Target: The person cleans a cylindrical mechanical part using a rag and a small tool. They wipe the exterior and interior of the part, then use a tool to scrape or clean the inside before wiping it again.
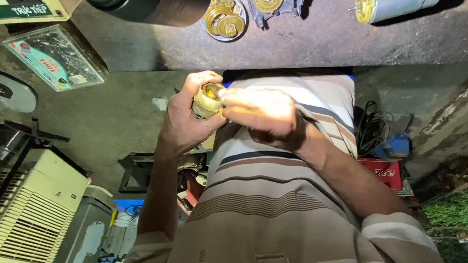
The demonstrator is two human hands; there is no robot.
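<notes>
L hand (188, 117) clamped round small yellowish cylindrical part (206, 102) — held in front of striped shirt (271, 213), below workbench edge (315, 55). R hand (260, 114) closed, fingertips on part's brass end. Part axis roughly upright; both hands touching it, L bearing it.

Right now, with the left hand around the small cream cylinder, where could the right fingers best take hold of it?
Probably at the brass end, coming from the right. The left hand wraps the side wall of the cream cylinder, so only that end is bare, and the right hand is close beside it.
</notes>
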